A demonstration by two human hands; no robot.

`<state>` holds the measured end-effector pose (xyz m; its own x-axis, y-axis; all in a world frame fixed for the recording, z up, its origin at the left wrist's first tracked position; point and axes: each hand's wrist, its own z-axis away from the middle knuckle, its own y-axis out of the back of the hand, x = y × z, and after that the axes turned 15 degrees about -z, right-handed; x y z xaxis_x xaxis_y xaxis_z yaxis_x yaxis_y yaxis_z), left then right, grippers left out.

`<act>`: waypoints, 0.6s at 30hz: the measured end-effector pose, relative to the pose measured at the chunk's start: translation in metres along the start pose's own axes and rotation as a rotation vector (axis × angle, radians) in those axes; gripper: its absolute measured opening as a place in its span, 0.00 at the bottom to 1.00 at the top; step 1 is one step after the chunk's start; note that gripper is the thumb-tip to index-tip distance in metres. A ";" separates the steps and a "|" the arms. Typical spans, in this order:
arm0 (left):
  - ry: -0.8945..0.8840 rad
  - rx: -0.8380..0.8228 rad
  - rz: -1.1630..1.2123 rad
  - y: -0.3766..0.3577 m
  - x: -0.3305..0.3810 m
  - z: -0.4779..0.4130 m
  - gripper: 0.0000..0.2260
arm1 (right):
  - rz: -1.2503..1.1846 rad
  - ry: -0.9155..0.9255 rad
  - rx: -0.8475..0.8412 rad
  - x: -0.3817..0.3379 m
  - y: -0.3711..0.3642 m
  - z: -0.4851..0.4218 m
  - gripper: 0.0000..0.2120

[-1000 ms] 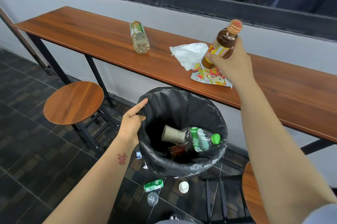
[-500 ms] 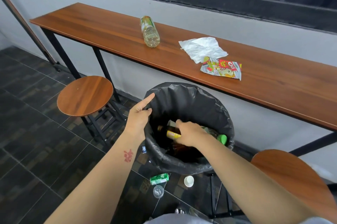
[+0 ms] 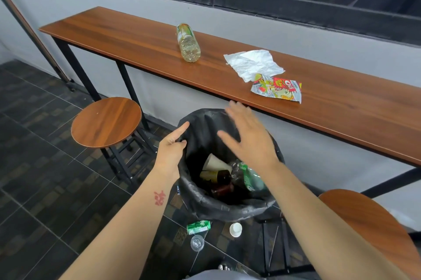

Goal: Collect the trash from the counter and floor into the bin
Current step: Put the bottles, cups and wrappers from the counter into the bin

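A bin lined with a black bag (image 3: 205, 202) stands below the wooden counter (image 3: 341, 120). My left hand (image 3: 171, 145) grips the bag's rim on the left side. Above the bin's opening, my right hand (image 3: 248, 136) hovers empty with fingers spread. Inside the bin lie a brown bottle (image 3: 218, 177), a paper cup (image 3: 215, 163) and a green-labelled plastic bottle (image 3: 250, 179). On the counter lie a clear plastic bottle (image 3: 188, 43), a crumpled white paper (image 3: 252, 64) and a colourful snack wrapper (image 3: 276, 88). On the floor near the bin are a green can (image 3: 198, 227), a white cup (image 3: 235, 229) and a clear lid (image 3: 197, 242).
A round wooden stool (image 3: 106, 122) stands left of the bin and a second stool (image 3: 369, 229) at the right. A grey wall with dark windows runs behind the counter. A slanted pole (image 3: 34, 35) leans at the far left. The floor is dark tile.
My right hand carried the brown bottle from the counter down into the bin, let it go, and now rises empty above the opening. The left hand has kept its hold on the rim.
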<state>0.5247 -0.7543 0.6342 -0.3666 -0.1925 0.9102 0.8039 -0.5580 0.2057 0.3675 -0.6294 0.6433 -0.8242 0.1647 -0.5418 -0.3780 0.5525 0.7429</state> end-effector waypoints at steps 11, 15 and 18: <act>0.044 0.001 0.066 -0.008 0.010 -0.012 0.23 | 0.257 -0.500 0.031 0.064 0.041 -0.113 0.31; 0.041 0.010 0.085 -0.009 0.011 -0.019 0.23 | 0.266 -0.541 -0.142 0.075 0.039 -0.131 0.30; 0.038 0.027 0.067 -0.010 0.012 -0.023 0.22 | 0.291 -0.496 -0.161 0.078 0.035 -0.134 0.24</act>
<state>0.5012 -0.7693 0.6350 -0.3283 -0.2598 0.9081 0.8397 -0.5206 0.1546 0.2334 -0.7069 0.6796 -0.6225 0.6745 -0.3971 -0.2572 0.3029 0.9177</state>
